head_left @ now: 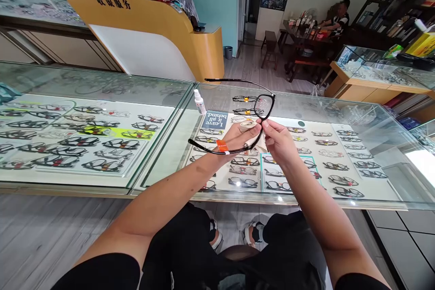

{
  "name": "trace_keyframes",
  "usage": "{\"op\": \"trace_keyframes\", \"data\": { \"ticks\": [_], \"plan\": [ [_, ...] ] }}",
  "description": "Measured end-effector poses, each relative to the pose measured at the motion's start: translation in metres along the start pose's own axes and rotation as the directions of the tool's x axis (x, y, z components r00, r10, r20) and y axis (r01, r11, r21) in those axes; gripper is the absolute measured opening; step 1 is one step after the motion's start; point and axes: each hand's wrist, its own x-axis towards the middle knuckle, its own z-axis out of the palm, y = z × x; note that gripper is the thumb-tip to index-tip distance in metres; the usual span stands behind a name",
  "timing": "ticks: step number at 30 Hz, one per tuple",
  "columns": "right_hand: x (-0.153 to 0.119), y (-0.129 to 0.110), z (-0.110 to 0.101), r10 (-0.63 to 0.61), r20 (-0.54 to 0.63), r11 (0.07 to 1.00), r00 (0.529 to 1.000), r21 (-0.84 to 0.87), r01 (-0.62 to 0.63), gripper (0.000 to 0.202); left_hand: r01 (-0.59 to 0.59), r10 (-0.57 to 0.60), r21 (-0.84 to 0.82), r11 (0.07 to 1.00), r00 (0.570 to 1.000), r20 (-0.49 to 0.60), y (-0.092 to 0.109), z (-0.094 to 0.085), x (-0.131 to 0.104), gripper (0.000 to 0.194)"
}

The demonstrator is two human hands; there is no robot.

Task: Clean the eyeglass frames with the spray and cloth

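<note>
Black-framed glasses (272, 106) are held up over the glass counter, one temple extending to the left above and the other, with an orange tag (222, 146), below. My left hand (239, 136) is closed around a pale cloth (249, 125) at the lower lens, which it partly hides. The fingers of my right hand (279, 139) pinch the frame near the bridge. Behind my left hand, a small white spray bottle (200, 102) stands on the counter beside a dark card with white lettering (216, 120).
The glass display counter (163, 145) holds rows of glasses. Beyond it stands a curved wooden cash desk (204, 50). A person (340, 20) sits at a table at the back right. Another glass case (374, 74) is at the right.
</note>
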Motion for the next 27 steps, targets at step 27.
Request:
{"op": "trace_keyframes", "data": {
  "ticks": [27],
  "plan": [
    [0.006, -0.009, -0.010, 0.005, -0.079, 0.993, 0.997, 0.118, 0.004, 0.043, 0.111, -0.112, 0.015, 0.994, 0.984, 0.139, 0.016, 0.002, -0.007, 0.044]
  ]
}}
